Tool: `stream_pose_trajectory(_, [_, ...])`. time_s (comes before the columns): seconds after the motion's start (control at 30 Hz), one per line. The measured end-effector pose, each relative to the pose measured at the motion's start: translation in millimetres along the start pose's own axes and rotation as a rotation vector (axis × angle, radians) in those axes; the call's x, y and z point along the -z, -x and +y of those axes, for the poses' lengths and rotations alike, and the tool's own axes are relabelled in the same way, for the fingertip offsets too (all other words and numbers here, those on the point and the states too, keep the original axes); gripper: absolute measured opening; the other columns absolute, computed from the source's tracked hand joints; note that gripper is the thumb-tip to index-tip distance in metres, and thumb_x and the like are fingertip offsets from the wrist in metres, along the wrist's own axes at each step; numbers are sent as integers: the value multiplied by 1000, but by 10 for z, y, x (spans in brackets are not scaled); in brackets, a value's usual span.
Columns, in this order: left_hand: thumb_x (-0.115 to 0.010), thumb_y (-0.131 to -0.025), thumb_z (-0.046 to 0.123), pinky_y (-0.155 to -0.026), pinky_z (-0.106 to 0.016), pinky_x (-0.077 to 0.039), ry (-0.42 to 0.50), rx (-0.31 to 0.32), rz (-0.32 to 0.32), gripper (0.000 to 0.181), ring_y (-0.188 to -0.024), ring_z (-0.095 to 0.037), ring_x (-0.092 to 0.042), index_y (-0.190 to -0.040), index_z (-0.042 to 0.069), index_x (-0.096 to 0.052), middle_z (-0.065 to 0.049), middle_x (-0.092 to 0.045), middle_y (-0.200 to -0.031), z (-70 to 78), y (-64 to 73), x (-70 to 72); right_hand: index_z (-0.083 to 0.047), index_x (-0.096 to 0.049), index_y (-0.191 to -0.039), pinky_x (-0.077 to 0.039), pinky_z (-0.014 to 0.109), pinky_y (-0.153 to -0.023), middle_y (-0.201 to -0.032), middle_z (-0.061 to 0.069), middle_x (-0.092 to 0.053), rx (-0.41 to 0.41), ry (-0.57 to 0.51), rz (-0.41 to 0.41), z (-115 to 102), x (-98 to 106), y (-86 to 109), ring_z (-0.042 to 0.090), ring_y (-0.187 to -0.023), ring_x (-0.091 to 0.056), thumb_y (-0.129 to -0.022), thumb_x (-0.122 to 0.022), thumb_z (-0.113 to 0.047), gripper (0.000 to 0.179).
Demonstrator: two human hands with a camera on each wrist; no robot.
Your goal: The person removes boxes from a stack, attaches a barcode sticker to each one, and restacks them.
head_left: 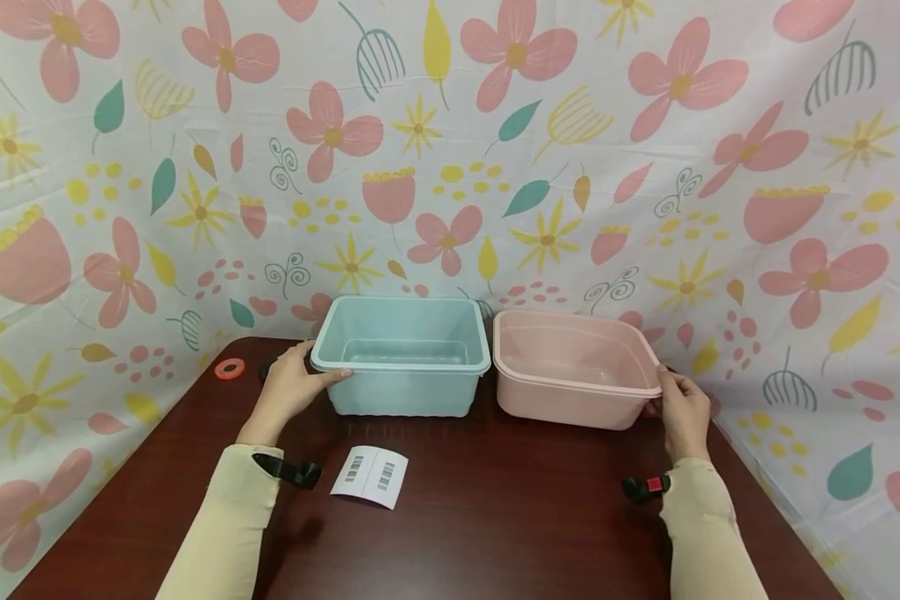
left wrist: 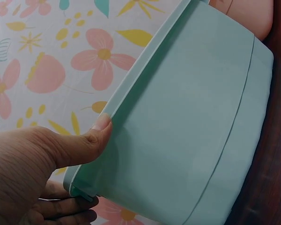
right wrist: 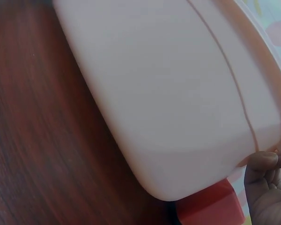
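Note:
A light teal plastic basin (head_left: 401, 392) stands at the back of the table, with a pink plastic basin (head_left: 570, 400) to its right. My left hand (head_left: 292, 387) grips the teal basin's left end; in the left wrist view its thumb (left wrist: 96, 133) lies on the rim and the other fingers are under it. At the pink basin's right end, my right hand (head_left: 684, 412) pinches the rim, the thumb (right wrist: 263, 160) showing in the right wrist view. Both basins look bare inside.
A white paper with two barcodes (head_left: 371, 477) lies in front of the teal basin. An orange-red ring (head_left: 229, 368) sits at the back left. Beside the pink basin's corner is a red object (right wrist: 210, 206). A flowered cloth (head_left: 450, 167) hangs behind the dark wooden table (head_left: 495, 517).

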State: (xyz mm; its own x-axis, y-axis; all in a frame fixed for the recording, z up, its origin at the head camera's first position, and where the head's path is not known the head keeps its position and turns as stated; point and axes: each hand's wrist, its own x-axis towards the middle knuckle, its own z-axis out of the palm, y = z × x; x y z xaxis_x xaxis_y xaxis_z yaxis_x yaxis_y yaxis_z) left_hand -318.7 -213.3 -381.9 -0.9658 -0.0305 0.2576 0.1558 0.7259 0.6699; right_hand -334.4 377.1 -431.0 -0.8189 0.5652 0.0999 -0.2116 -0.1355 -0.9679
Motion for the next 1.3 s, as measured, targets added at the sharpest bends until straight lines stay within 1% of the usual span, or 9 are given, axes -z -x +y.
stream_pose_trajectory(0.27, [-79, -83, 50, -105, -65, -36, -7, 0, 0, 93, -131, -48, -45, -149, -4, -40, -29, -47, -142, 15, -15, -13, 2, -66, -98, -48, 28, -49, -66, 0, -56, -57, 35, -10, -61, 45, 15, 13, -54, -53, -98, -67, -32, 34])
stream_pose_trajectory(0.47, [-78, -83, 52, -105, -65, -35, -24, -10, 5, 96, -132, -49, -43, -150, -4, -39, -30, -46, -144, 11, -34, 4, 4, -66, -92, -49, 28, -51, -65, 1, -56, -36, 54, -24, -136, 34, 33, 16, -56, -55, -98, -66, -35, 40])
stream_pose_trajectory(0.6, [-78, -84, 52, -105, -65, -35, -26, -13, 4, 94, -131, -49, -44, -149, -4, -40, -30, -47, -142, 36, -28, 10, -2, -68, -83, -45, 23, -48, -61, -2, -53, 0, 121, 29, -164, 30, 42, 11, -52, -52, -98, -65, -37, 38])
stream_pose_trajectory(0.73, [-78, -84, 52, -105, -65, -35, -20, -17, 2, 94, -131, -48, -45, -149, -4, -41, -30, -48, -141, 54, -11, 6, -12, -70, -78, -42, 21, -48, -73, -4, -57, 8, 160, 100, -209, 34, 26, 8, -52, -49, -97, -65, -34, 29])
stream_pose_trajectory(0.83, [-78, -84, 52, -105, -64, -36, -18, -23, 1, 93, -130, -48, -45, -148, -4, -41, -29, -49, -141, 55, -4, 7, -17, -74, -83, -46, 19, -51, -92, -6, -61, 13, 126, 119, -277, 29, 24, 8, -63, -54, -97, -65, -29, 21])
stream_pose_trajectory(0.93, [-78, -84, 51, -104, -65, -37, -24, -31, -2, 91, -129, -48, -46, -147, -5, -42, -29, -50, -139, 49, 2, 11, -16, -73, -83, -47, 18, -52, -86, -5, -59, 45, 78, 116, -354, 3, 51, 8, -66, -52, -97, -65, -26, 20])
stream_pose_trajectory(1.07, [-78, -85, 49, -102, -64, -38, -31, -40, -5, 89, -127, -48, -48, -146, -5, -44, -29, -52, -137, 42, 14, 7, -9, -70, -82, -46, 18, -47, -67, 0, -51, 117, -24, 87, -461, -88, 128, 8, -57, -49, -96, -67, -19, 18])
stream_pose_trajectory(1.23, [-78, -86, 48, -103, -64, -38, -47, -43, 1, 87, -126, -48, -49, -144, -7, -45, -30, -53, -135, 43, 36, 1, -3, -69, -88, -46, 19, -51, -69, 4, -52, 232, -94, -10, -625, -267, 302, 13, -62, -51, -98, -65, -16, 17])
stream_pose_trajectory(1.3, [-77, -87, 49, -103, -64, -39, -64, -33, -20, 85, -127, -48, -50, -143, -6, -45, -30, -54, -136, 45, 56, 8, -1, -67, -89, -47, 21, -54, -70, 5, -51, 266, -106, -62, -678, -338, 383, 15, -65, -50, -100, -64, -17, 20])
